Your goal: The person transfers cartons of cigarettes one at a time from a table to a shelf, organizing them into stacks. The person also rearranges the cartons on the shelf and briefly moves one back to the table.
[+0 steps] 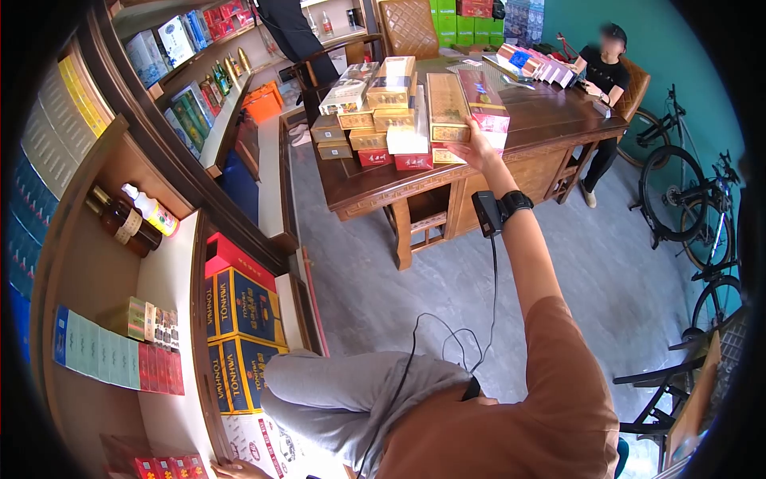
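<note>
While the person sat beside the shelf, the right hand (476,150) was stretched out toward twelve o'clock and reached the stack of flat cartons on the wooden desk (550,120). Its fingers were closed around the near end of a pink carton (484,104), which lay on top of the pile at its right side. Just beside it, at nine o'clock from the pink carton, lay a gold carton (445,108), and further left the pile continued with white, gold and red cartons (375,104) stacked in several layers, touching each other. A black band with a small device (499,209) sat on the right wrist, and a thin cable hung down from it to the person's lap.

The left hand (235,469) was low at seven o'clock, at the bottom edge of the view, resting on the white shelf (171,279); only a part of it showed, so it could not be told whether it was open or closed. Near it stood blue and yellow boxes (243,319). At one o'clock, another person (604,68) sat at the far side of the desk.
</note>
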Action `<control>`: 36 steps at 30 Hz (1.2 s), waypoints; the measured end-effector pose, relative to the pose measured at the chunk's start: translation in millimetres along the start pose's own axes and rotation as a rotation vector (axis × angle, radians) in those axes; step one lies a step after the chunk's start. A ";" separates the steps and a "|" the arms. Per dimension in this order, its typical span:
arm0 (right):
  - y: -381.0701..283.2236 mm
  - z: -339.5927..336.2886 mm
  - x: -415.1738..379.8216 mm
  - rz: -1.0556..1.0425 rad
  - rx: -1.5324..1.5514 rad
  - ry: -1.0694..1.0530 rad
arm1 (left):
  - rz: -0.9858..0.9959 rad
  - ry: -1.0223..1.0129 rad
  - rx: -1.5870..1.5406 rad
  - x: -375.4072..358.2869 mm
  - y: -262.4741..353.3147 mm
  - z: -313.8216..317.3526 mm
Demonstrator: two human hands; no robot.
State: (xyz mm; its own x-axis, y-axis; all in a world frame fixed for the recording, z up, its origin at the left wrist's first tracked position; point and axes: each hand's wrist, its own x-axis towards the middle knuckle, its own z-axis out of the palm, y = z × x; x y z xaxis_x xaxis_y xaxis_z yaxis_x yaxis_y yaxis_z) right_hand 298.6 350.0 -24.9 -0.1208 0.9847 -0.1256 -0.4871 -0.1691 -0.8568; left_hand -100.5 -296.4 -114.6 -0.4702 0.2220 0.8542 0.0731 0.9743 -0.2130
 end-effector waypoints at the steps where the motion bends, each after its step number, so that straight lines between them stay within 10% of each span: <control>1: -0.5 -1.4 1.0 -0.009 -0.031 0.007 | 0.006 -0.002 -0.001 -0.2 -1.4 1.1; 17: -88.9 32.7 5.5 -0.048 -0.251 0.063 | -0.096 0.009 0.082 -5.3 1.1 30.6; 36: -3.0 -0.8 28.1 -0.090 0.055 0.076 | -0.099 -0.049 0.025 -3.4 0.6 23.4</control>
State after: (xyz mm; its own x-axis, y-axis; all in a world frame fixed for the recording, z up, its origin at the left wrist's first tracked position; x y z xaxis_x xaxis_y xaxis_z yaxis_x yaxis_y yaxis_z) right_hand 297.3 378.2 -26.3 -0.0096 0.9960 -0.0884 -0.5402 -0.0795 -0.8378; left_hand -119.5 -297.4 -128.8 -0.5169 0.1219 0.8474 0.0025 0.9900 -0.1409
